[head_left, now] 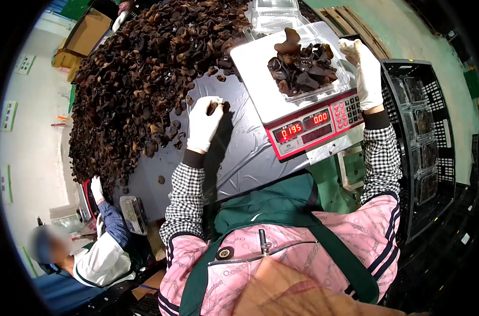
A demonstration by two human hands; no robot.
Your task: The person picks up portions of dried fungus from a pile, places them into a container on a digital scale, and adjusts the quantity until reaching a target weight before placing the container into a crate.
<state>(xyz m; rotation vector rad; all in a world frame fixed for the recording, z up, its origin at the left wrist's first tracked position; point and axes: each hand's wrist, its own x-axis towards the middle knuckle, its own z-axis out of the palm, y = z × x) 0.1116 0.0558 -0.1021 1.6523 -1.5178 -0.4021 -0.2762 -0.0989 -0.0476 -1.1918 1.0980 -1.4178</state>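
Note:
My left hand [203,125], in a white glove, is closed around dark wood ear mushroom pieces [226,107] above the grey table cover, beside the large pile. On the red and white digital scale [255,100] rests a clear plastic box [297,99] heaped with wood ear mushrooms [305,68]. The scale's red display reads 0.195 and 0.00. My right hand [367,73], also gloved in white, is at the scale's right side next to the box, fingers curled. What those fingers hold, if anything, cannot be made out.
A big mushroom pile [144,68] covers the table's left and back. Clear empty boxes [276,13] stack behind the scale. At right, a black crate [445,152] holds several filled boxes. A co-worker [102,258] sits at lower left near another filled box [133,215].

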